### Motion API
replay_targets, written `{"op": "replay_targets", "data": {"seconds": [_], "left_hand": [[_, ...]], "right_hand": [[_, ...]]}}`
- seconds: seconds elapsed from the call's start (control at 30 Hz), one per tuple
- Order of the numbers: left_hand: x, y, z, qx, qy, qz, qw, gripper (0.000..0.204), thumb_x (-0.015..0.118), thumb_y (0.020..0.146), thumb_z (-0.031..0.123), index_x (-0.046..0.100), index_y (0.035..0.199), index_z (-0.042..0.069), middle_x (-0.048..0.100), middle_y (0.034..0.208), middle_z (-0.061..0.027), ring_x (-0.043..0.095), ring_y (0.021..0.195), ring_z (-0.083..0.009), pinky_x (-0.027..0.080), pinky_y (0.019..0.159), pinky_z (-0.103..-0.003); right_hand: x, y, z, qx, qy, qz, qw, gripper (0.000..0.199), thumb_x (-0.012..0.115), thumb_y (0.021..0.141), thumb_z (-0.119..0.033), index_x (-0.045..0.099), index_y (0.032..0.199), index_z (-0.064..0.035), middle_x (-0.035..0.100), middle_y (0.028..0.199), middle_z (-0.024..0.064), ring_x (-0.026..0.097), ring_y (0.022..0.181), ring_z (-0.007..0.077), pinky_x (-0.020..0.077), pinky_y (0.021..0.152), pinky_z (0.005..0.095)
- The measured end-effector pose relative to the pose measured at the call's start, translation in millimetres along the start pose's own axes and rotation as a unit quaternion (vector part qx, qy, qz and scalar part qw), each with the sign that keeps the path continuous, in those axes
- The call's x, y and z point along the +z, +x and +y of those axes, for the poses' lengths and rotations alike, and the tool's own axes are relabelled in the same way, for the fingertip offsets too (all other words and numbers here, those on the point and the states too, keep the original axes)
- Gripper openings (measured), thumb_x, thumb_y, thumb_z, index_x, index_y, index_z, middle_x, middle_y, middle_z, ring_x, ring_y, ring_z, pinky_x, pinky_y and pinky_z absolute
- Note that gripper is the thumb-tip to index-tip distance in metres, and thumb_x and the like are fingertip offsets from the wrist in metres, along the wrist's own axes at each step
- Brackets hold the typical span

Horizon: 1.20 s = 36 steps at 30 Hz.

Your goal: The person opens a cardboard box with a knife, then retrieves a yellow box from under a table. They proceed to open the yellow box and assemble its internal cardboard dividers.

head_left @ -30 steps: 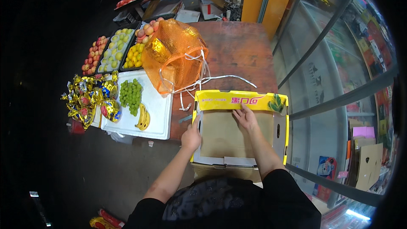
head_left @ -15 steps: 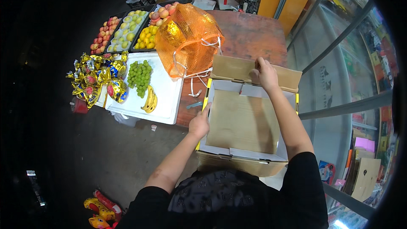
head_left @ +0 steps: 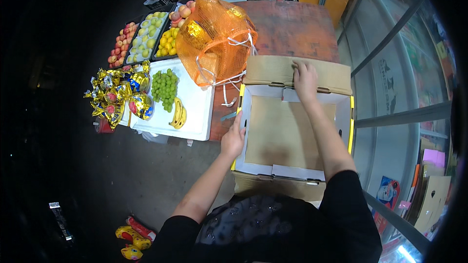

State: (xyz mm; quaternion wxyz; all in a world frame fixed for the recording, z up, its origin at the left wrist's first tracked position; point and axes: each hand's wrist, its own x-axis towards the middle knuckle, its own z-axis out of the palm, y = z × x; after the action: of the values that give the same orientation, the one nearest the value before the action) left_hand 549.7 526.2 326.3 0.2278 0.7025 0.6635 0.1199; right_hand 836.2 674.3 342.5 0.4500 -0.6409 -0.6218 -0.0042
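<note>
An uncovered cardboard box (head_left: 292,126) with pale inner walls and yellow outer edges stands in front of me, bare inside. My left hand (head_left: 234,141) grips its left wall, fingers pointing away from me along the rim. Over the far side reaches my right hand (head_left: 305,80), its fingers extended and laid on the brown far flap (head_left: 273,70), which is folded outward. On the near side, another flap (head_left: 278,185) hangs out toward my body. A small blue-grey tool (head_left: 227,117), its kind unclear, lies beside the left wall.
Left of the box, a white foam board (head_left: 195,117) carries green grapes (head_left: 165,88), bananas (head_left: 179,116) and gold-foil bundles (head_left: 141,105). An orange mesh bag (head_left: 219,39) sits behind, near crates of pears (head_left: 147,36). Glass panels (head_left: 390,83) rise close on the right.
The far flap lies flatter and farther back, with my right hand's fingers now stretched over it. My left hand stays at the left wall. The whole view has shifted slightly.
</note>
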Motion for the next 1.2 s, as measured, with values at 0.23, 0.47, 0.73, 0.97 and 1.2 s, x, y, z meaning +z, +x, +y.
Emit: {"op": "replay_targets", "data": {"seconds": [0.23, 0.47, 0.73, 0.97, 1.2], "left_hand": [[4, -1, 3, -0.048, -0.043, 0.005, 0.998, 0.059, 0.047, 0.097, 0.035, 0.024, 0.149, 0.018, 0.067, 0.096, -0.0253, 0.064, 0.078, -0.0456, 0.049, 0.069, -0.054], [-3, -4, 9, -0.063, -0.047, -0.015, 0.997, 0.053, 0.043, 0.099, 0.035, 0.028, 0.147, 0.017, 0.065, 0.099, -0.0280, 0.063, 0.085, -0.0469, 0.048, 0.073, -0.055], [-4, -2, 5, -0.082, -0.057, -0.037, 0.994, 0.052, 0.042, 0.099, 0.033, 0.028, 0.146, 0.015, 0.064, 0.103, -0.0292, 0.063, 0.089, -0.0470, 0.048, 0.077, -0.055], [4, -1, -6, -0.050, -0.060, -0.008, 0.997, 0.055, 0.043, 0.098, 0.035, 0.027, 0.148, 0.018, 0.065, 0.102, -0.0272, 0.063, 0.086, -0.0466, 0.048, 0.076, -0.055], [0, -1, -3, -0.063, -0.085, -0.019, 0.994, 0.052, 0.042, 0.099, 0.037, 0.031, 0.146, 0.016, 0.063, 0.110, -0.0272, 0.061, 0.095, -0.0464, 0.048, 0.081, -0.053]], "right_hand": [[31, -207, -69, 0.074, 0.214, -0.386, 0.894, 0.034, 0.052, 0.085, -0.003, 0.057, 0.118, 0.0024, 0.060, 0.106, 0.0231, 0.060, 0.101, 0.0372, 0.0481, 0.088, 0.0412], [111, -235, -81, 0.337, 0.209, -0.383, 0.834, 0.041, 0.060, 0.081, -0.019, 0.057, 0.113, 0.0063, 0.063, 0.106, 0.0283, 0.061, 0.102, 0.0425, 0.0488, 0.090, 0.0459], [120, -234, -80, 0.370, 0.170, -0.371, 0.834, 0.046, 0.070, 0.074, -0.021, 0.056, 0.109, 0.0057, 0.064, 0.106, 0.0287, 0.063, 0.102, 0.0420, 0.0501, 0.088, 0.0451], [117, -224, -67, 0.330, 0.192, -0.404, 0.831, 0.066, 0.079, 0.067, -0.026, 0.048, 0.117, 0.0043, 0.062, 0.109, 0.0289, 0.062, 0.104, 0.0406, 0.0496, 0.088, 0.0428], [108, -219, -60, 0.329, 0.239, -0.449, 0.795, 0.068, 0.083, 0.063, -0.025, 0.046, 0.115, 0.0013, 0.062, 0.101, 0.0231, 0.062, 0.097, 0.0332, 0.0497, 0.084, 0.0387]]}}
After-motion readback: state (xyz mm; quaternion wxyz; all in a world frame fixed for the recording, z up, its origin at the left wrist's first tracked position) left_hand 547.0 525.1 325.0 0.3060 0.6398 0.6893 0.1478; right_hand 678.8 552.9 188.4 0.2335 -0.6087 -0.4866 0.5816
